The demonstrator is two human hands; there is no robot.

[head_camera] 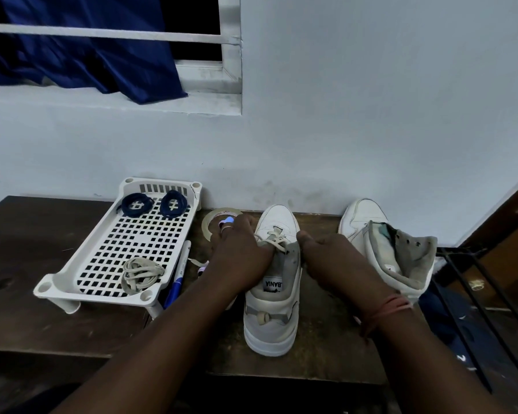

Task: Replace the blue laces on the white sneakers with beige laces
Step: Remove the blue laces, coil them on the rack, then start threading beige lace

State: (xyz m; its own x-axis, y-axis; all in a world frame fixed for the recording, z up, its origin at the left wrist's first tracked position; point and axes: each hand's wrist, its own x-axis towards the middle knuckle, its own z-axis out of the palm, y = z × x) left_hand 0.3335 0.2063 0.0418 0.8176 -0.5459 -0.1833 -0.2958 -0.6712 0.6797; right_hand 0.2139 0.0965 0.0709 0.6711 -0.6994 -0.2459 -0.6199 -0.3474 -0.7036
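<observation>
A dark wooden table (42, 294) stood against a pale wall below a window hung with a blue curtain (81, 64). On it, the near sneaker (274, 294) lay with its long axis running straight away from the person, heel toward the viewer and toe at the wall. The left hand (240, 258) rested over the sneaker's left flank, its fingers curled toward the eyelet row; whether they pinched the beige lace (277, 242) could not be told, since the fingertips were hidden. The right hand (335, 261) lay on the right flank, fingers bent downward beside the tongue, their grip likewise hidden. The lace crossed the lowest eyelets just ahead of both hands, between the thumbs, about equally near to each. The upper eyelets, closer to the wrists, appeared unlaced, so threading was judged to proceed toward the person. Outward to the right stood the second sneaker (395, 249), without a lace. To the left, a white perforated tray (78, 258) held two coiled blue laces (136, 204) at its far end and a spare beige lace (141, 271) at its near end. A tape roll (210, 222) and a blue pen (177, 279) lay between tray and sneaker.
</observation>
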